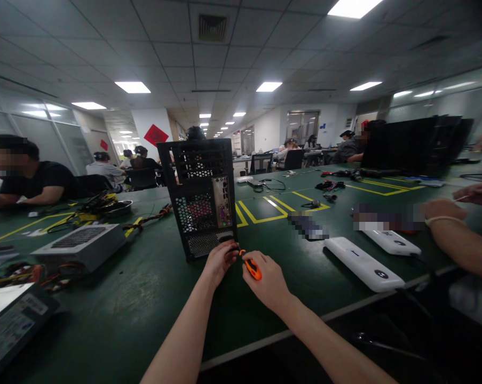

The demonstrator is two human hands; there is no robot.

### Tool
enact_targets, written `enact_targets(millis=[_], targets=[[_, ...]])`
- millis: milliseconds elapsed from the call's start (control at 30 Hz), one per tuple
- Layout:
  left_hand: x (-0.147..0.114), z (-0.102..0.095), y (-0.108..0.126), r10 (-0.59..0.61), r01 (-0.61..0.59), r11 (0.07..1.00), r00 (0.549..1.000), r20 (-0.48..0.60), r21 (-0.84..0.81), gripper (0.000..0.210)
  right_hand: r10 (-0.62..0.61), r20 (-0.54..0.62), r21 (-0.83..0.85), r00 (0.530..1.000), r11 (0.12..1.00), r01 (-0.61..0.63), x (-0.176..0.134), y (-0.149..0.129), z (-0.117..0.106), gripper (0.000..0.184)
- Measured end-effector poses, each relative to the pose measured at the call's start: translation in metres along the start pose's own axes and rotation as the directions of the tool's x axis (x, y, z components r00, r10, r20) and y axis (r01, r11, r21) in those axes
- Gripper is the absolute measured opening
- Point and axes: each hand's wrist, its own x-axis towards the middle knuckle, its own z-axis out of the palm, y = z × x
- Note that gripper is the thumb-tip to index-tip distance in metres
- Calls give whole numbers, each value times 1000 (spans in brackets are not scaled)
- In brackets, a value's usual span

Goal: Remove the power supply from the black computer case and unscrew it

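A black computer case (196, 237) stands upright on the green table, its perforated back panel turned toward me. My right hand (269, 280) is closed around the orange handle of a screwdriver (253, 270), which points left toward the case's lower right corner. Close to that corner, my left hand (220, 262) has its fingers bent and pinched together near the screwdriver's tip. Whatever lies between those fingers is too small and dark to make out. A metal plate with ports (223, 202) shows in the case's back.
Grey power supplies (91, 242) with bundled cables lie on the left. To the right are two white power banks (361, 264), a blurred phone-like thing (308, 226) and another person's hand (444, 210). Loose cables (329, 185) and yellow tape lines mark the table (144, 325) beyond.
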Motion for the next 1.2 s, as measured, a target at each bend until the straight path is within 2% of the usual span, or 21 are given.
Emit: enact_targets(millis=[133, 333, 533, 1100, 1200], targets=[[1, 0, -1, 10, -10, 1000, 1000, 4, -6, 22, -56, 12, -5, 998, 998, 56, 1, -2, -3, 9], [0, 2, -1, 9, -10, 1000, 1000, -21, -16, 21, -49, 19, -18, 999, 999, 50, 1, -3, -5, 11], [2, 1, -2, 20, -20, 1000, 1000, -14, -24, 20, -111, -73, 44, 991, 992, 115, -1, -1, -7, 11], [0, -4, 1, 18, -20, 999, 998, -63, -26, 16, -169, 60, 61, 984, 984, 166, 0, -4, 2, 11], [1, -4, 0, 18, -19, 1000, 998, -61, -24, 15, -163, 39, 31, 986, 986, 162, 0, -3, 2, 11]])
